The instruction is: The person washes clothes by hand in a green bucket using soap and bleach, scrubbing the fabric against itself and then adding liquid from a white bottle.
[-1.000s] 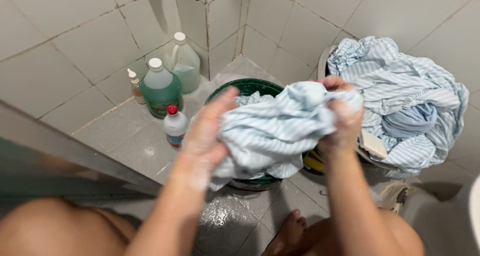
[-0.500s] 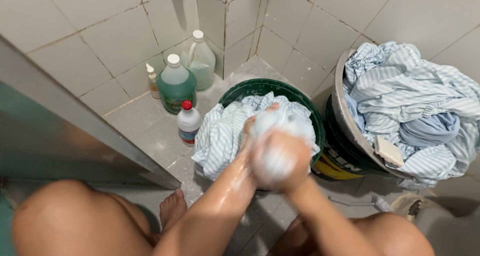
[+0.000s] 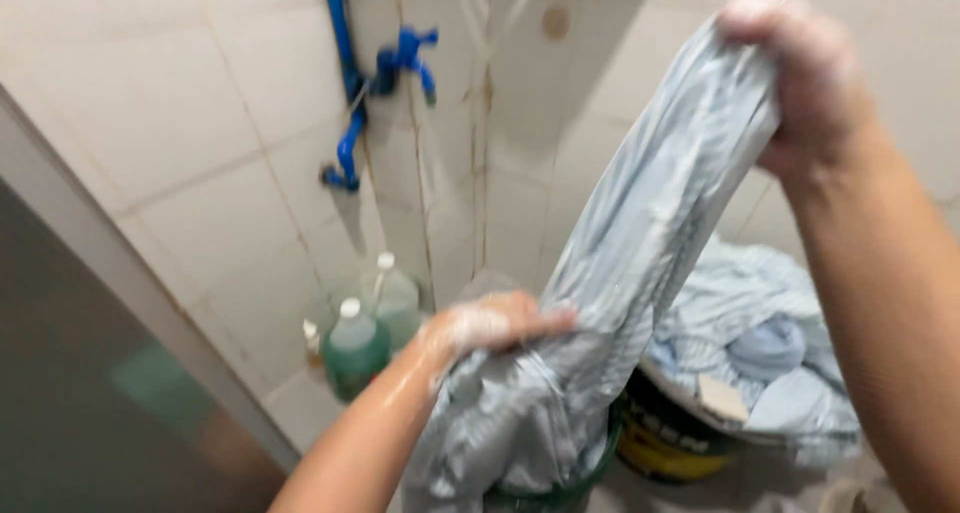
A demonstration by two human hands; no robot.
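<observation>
My right hand (image 3: 805, 78) is raised at the upper right and grips the top of a wet, light blue striped cloth (image 3: 640, 263), which hangs down in a long twist. My left hand (image 3: 490, 328), covered in soap suds, holds the cloth lower down near the middle of the view. The cloth's bottom end bunches over a green basin (image 3: 560, 493), only its rim showing. The frame is blurred.
A bucket (image 3: 670, 438) heaped with more blue striped laundry (image 3: 750, 353) stands at the lower right. Two green liquid bottles (image 3: 355, 348) stand by the tiled wall corner. A blue pipe with a tap (image 3: 385, 68) runs up the wall. A grey door edge (image 3: 110, 303) is at left.
My right hand has lifted the cloth high out of the basin, stretching it. My left hand has slid down the cloth. The view has tilted upward, showing the wall and tap.
</observation>
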